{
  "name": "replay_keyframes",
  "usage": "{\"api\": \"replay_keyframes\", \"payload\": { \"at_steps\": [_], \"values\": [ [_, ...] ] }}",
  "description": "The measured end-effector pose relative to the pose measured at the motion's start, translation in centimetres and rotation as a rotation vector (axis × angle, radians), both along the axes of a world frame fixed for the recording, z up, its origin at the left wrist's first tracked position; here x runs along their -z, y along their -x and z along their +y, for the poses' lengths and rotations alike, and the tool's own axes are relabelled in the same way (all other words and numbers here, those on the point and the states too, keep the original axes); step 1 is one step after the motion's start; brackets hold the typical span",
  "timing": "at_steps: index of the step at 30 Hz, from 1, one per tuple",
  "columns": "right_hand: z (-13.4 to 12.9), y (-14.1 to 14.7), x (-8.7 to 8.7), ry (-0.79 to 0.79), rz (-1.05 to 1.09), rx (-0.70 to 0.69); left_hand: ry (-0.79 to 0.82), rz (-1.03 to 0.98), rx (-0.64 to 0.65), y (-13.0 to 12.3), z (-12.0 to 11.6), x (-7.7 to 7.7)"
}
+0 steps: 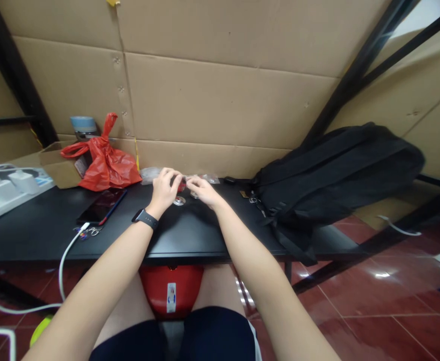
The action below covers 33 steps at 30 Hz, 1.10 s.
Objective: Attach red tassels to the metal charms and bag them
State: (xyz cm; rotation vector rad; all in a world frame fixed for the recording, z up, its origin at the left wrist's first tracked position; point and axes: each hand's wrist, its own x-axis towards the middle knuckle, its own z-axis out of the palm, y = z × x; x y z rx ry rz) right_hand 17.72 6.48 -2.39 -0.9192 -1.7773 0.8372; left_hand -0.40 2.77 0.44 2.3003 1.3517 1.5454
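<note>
Left hand (164,188) and right hand (204,192) meet at a small red object (182,185)

Nearest, a rounded red seat (172,293) with a white label shows between the thighs, below the edge of the black flat-topped table (190,238). Farther in, a black phone (102,206) with a white cable lies left of the hands. A shiny round silver piece (179,201) sits just below the red object, which is between the hands toward the table's far side. The left grip is pinched on the object; whether the right grip is closed on it too, I cannot tell. Beyond stand a knotted red plastic bag (109,168) at left, a black fabric backpack (340,175) at right, and a brown cardboard wall (220,100) behind.
</note>
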Motion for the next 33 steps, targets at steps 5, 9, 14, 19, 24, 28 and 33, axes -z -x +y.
{"api": "replay_keyframes", "payload": {
  "at_steps": [5, 9, 14, 19, 24, 28, 33],
  "values": [
    [0.7, -0.5, 0.4, -0.143, -0.218, 0.081, 0.095, 0.145, 0.109, 1.2, 0.2, 0.0],
    [0.7, -0.6, 0.6, -0.138, -0.193, 0.060, 0.185, 0.355, 0.106, 2.1, 0.6, 0.7],
    [0.4, -0.3, 0.6, -0.126, -0.128, 0.026, 0.170, 0.351, 0.079, 2.0, 1.1, 1.1],
    [-0.3, 0.2, 0.5, -0.140, -0.313, 0.062, 0.192, 0.382, -0.156, 3.4, 1.5, 0.7],
    [-1.1, 1.5, 0.7, -0.251, -0.615, 0.077, 0.391, 0.419, -0.246, 6.1, 2.4, 0.5],
    [-1.2, 2.4, 0.8, -0.261, -0.698, 0.092, 0.450, 0.399, -0.246, 6.6, 2.8, 0.8],
    [-1.1, 2.3, 0.9, -0.186, -0.487, 0.124, 0.531, 0.283, -0.161, 5.8, 2.5, 0.5]
  ]
}}
